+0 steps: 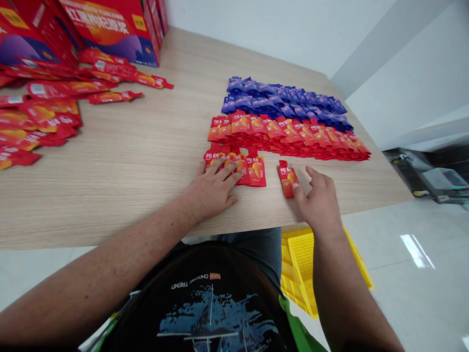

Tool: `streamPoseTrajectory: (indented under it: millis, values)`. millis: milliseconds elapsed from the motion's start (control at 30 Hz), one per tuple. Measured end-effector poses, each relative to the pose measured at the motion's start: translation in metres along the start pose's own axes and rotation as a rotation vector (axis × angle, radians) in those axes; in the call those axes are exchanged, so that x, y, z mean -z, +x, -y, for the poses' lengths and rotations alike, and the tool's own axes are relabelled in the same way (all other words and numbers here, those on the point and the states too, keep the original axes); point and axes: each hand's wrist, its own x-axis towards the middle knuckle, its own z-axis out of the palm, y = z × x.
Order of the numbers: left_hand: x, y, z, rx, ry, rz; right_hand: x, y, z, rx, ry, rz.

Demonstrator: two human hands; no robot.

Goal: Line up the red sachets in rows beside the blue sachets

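My left hand [216,188] lies with its fingers spread over a short overlapping row of red pouches [257,168] near the table's front edge. The fingertips rest on the pouches and partly hide them. To the right of that row, apart from it, is a single red pouch [287,178]. My right hand [320,198] is beside it, the thumb at its right edge and the index finger held away from it. Behind both hands stretches a long row of overlapping red pouches [289,131], with rows of purple-blue pouches [282,98] behind that.
Red cartons [110,29] stand at the back left, with a loose pile of red pouches [54,115] before them. A yellow plastic crate [298,259] is on the floor under the table's front edge. Dark equipment [432,171] stands beyond the table's right end.
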Motion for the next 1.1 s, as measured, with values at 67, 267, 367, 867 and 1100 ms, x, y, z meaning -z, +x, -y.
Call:
streamPoseTrajectory:
  millis: [67,267,367,867,1100]
  values:
    - [0.000,0.000,0.000,0.003,0.003,0.009,-0.001,-0.001,-0.013,-0.110,-0.034,0.075]
    - [0.001,0.001,0.000,0.011,0.014,0.028,-0.013,0.003,0.013,-0.200,-0.051,0.171]
    - [0.001,0.001,-0.001,0.017,0.009,0.033,-0.016,0.013,0.034,-0.244,-0.056,0.208]
    - [0.001,0.001,0.000,0.008,-0.002,0.027,-0.038,0.017,0.065,-0.035,-0.019,0.167]
    - [0.000,0.000,0.000,-0.003,-0.014,-0.001,-0.038,0.022,0.054,0.182,-0.027,0.251]
